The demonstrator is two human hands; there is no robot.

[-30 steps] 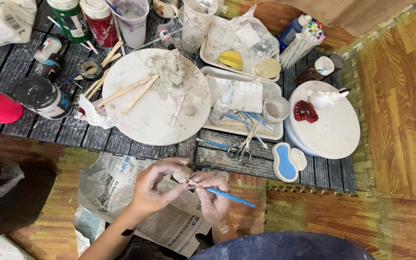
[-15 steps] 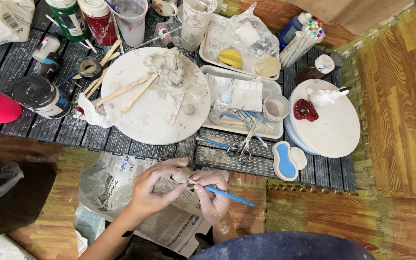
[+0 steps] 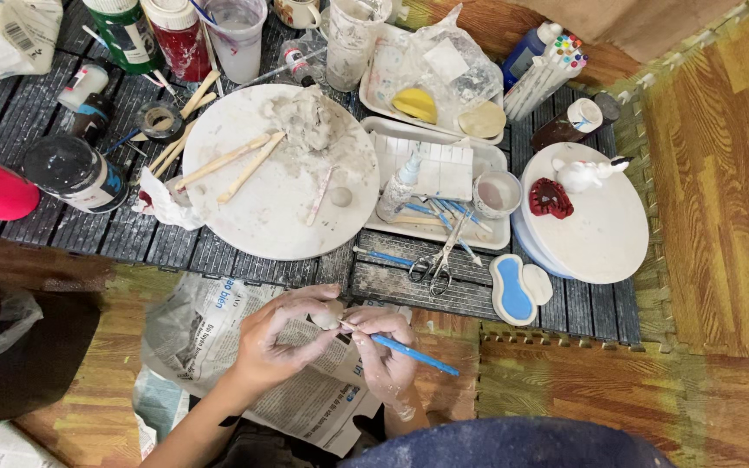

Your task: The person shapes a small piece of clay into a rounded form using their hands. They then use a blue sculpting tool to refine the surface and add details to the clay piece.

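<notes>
At 6 o'clock below the tabletop [image 3: 444, 290], left hand [image 3: 283, 338] has its grip clenched on a small clay piece [image 3: 327, 317]; right hand [image 3: 383, 355] grasps a blue-handled tool [image 3: 413, 354] touching it, above newspaper [image 3: 192, 325].

Left hand [image 3: 283, 334] pinches clay lump [image 3: 326, 319]; right hand [image 3: 385, 347] holds blue tool [image 3: 413, 354] (over newspaper [image 3: 205, 325]).

Scissors [image 3: 436, 264] and round board [image 3: 279, 173] crowd the tabletop; newspaper [image 3: 210, 338] lies open

A small pale clay lump [image 3: 326, 319] is pinched above the near newspaper, touched by a blue-handled tool's [image 3: 409, 353] tip.
</notes>
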